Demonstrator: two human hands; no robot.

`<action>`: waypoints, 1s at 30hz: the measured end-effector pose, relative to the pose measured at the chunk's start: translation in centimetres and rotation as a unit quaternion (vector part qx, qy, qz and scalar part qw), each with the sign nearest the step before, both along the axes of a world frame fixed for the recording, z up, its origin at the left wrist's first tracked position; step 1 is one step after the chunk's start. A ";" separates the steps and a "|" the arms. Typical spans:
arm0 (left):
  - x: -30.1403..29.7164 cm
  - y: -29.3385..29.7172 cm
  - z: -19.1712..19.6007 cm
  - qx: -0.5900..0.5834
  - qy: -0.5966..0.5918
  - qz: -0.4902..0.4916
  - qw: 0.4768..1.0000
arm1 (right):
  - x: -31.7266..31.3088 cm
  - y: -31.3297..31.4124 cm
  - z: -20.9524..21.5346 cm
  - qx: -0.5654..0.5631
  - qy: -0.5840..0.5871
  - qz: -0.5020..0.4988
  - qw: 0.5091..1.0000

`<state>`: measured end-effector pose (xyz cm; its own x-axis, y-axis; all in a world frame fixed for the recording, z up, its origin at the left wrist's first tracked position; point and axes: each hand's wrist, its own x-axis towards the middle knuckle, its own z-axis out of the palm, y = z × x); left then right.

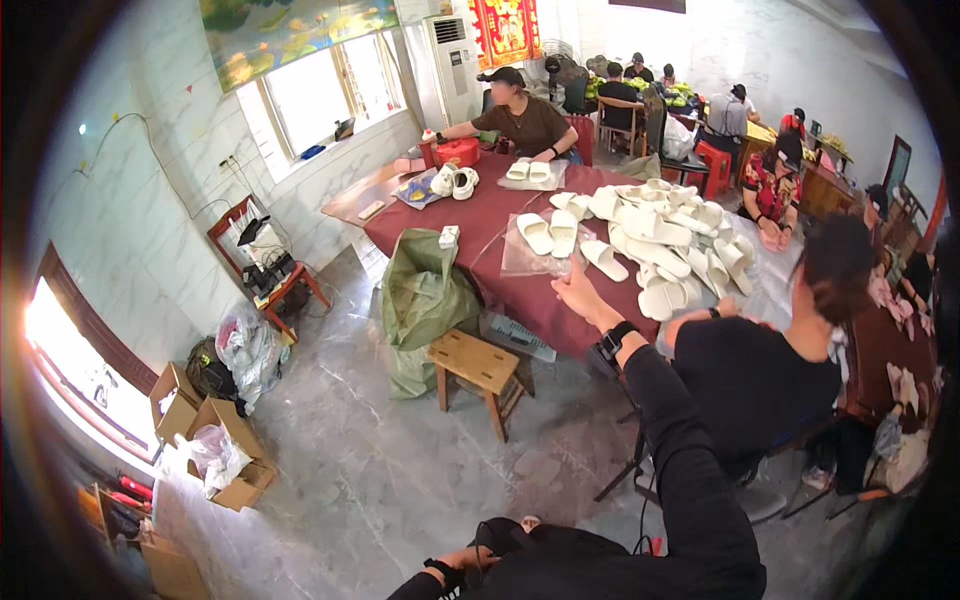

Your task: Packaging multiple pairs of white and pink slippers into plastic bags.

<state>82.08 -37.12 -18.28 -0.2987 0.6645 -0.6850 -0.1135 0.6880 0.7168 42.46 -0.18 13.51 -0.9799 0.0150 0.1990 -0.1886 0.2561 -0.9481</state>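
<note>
My right arm reaches forward over the edge of a table with a dark red cloth [470,240]. My right hand [585,295] has its index finger stretched out toward a pair of cream slippers [550,235] on a clear plastic bag [515,260]. No object shows in that hand. Just beyond it lies a single slipper [604,260], beside a large heap of cream slippers [665,230]. Low in the picture, my left hand [457,562] is close to my body, against something black. Its fingers are largely hidden.
A wooden stool [480,362] and a green sack [425,300] stand before the table. A person in black [755,385] sits close on the right. Across the table another person [525,120] sits near bagged slippers [530,170]. Cardboard boxes [235,450] lie left.
</note>
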 end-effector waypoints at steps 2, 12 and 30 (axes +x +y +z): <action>-6.5 0.6 2.1 -0.049 0.044 -0.094 0.993 | -3.1 0.1 -0.3 0.034 -0.010 0.002 0.999; -27.0 0.2 -3.8 0.118 0.024 -0.121 0.985 | -16.2 2.7 1.9 0.152 -0.009 0.004 0.988; -52.5 21.7 -0.5 0.066 0.046 -0.307 0.948 | -24.4 41.5 3.5 0.032 0.078 -0.461 0.884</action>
<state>29.53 -15.39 -18.77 0.1171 0.8108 -0.5736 0.3467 0.5078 0.7886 18.07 41.35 17.01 -0.5184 0.7757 0.3600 0.0010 0.4215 -0.9068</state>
